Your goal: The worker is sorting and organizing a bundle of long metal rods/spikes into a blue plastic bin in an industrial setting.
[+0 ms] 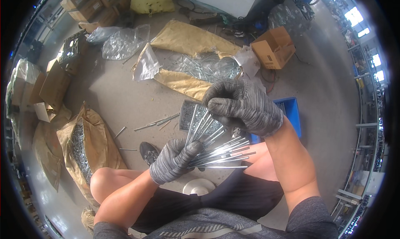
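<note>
My left hand point(174, 160), in a grey knit glove, is closed round one end of a bunch of thin shiny metal rods point(221, 153). The rods spread like a fan toward the right and away from me. Above the far tips of the fan is my right hand point(246, 108), gloved alike, with its fingers curled in and the thumb pressed against them. What it pinches, if anything, is hidden by the glove. Beneath the hands, a grey tray point(183, 121) on the floor holds small metal pieces. Partly behind my right wrist stands a blue bin point(295, 114).
A torn tan sack point(179, 36) with many metal rods lies ahead; another open sack point(100, 135) of metal pieces is at left. Loose rods point(156, 122) lie between. An open cardboard box point(273, 51) stands far right, clear plastic bags point(125, 43) far left. Shelving lines the right.
</note>
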### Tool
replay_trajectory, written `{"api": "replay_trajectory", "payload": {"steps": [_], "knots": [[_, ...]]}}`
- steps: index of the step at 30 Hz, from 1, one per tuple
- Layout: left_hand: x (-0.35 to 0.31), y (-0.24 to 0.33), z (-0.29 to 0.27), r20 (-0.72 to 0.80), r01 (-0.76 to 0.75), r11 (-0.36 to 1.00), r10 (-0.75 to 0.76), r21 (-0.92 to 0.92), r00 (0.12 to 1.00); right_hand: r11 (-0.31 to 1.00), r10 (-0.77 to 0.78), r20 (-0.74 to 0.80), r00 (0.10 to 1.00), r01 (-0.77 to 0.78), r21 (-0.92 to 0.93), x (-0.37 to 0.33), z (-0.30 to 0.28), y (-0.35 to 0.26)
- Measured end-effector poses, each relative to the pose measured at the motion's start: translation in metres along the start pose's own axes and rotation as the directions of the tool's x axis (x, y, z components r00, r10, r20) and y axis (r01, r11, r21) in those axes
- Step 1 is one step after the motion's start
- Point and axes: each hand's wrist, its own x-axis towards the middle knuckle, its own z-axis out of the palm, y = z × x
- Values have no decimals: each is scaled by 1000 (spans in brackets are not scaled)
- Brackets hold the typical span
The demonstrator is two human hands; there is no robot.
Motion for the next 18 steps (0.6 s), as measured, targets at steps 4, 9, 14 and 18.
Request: {"api": "replay_trajectory", "payload": {"steps": [4, 9, 14, 18], "knots": [[-1, 1, 2, -4, -13, 1000, 13, 5, 1000, 999, 35, 5, 999, -35, 9, 0, -1, 0], [0, -1, -3, 57, -56, 998, 54, 41, 997, 1000, 8, 49, 999, -9, 29, -1, -3, 5], [-1, -1, -2, 54, -26, 1000, 27, -14, 998, 1000, 13, -68, 998, -15, -23, -1, 3, -7], [-1, -1, -4, 115, -14, 997, 23, -76, 993, 992, -112, -32, 993, 111, -54, 4, -1, 5]]}}
